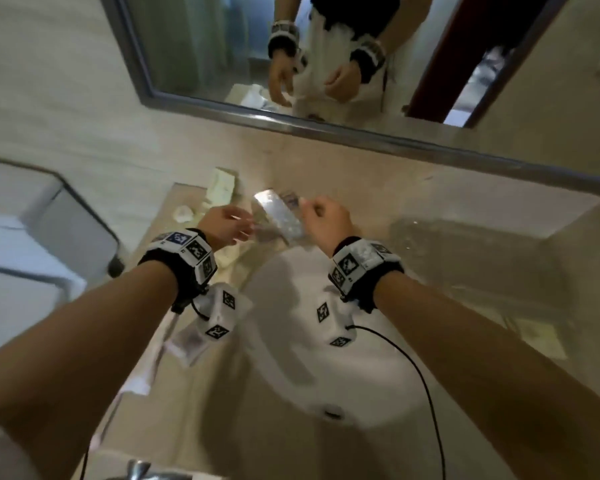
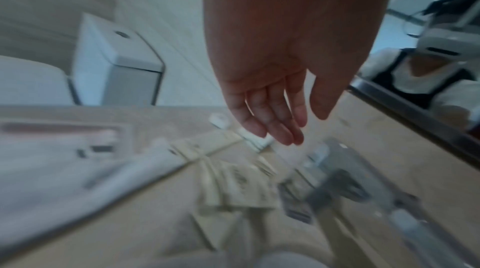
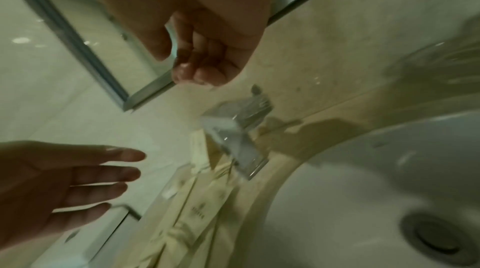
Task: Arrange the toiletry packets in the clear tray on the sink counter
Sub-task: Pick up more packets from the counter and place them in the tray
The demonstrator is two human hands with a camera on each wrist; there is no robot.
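From the head view, I'm over the sink counter point(image 1: 378, 181), both hands raised above its back edge by the basin point(image 1: 291, 341). My left hand point(image 1: 224, 226) is spread, fingers straight, holding nothing. My right hand point(image 1: 326, 220) is curled, and the clear tray point(image 1: 278, 216) sits tilted between the two hands, just by those curled fingers; through the blur I can't swear they're pinching its edge. Cream toiletry packets point(image 1: 222, 185) lie toward the counter's back-left corner, with more strewn along the left edge. Left wrist view now: my left hand point(image 2: 275, 108) hangs flat and loose, fingertips above the packets point(image 2: 241, 186) scattered on the counter point(image 2: 78, 231), the tray point(image 2: 324, 159) a glassy smear beside them. Right wrist view: my right hand point(image 3: 202, 62) is balled tight, fingers folded into the palm, and the tray point(image 3: 233, 138) shows below it at the basin's rim, apart from my fingertips here, resting partly on packets point(image 3: 197, 210). My worry: that tray is slick and perched right at the basin's edge, so a careless nudge could tip it in, and packets could slide after it.
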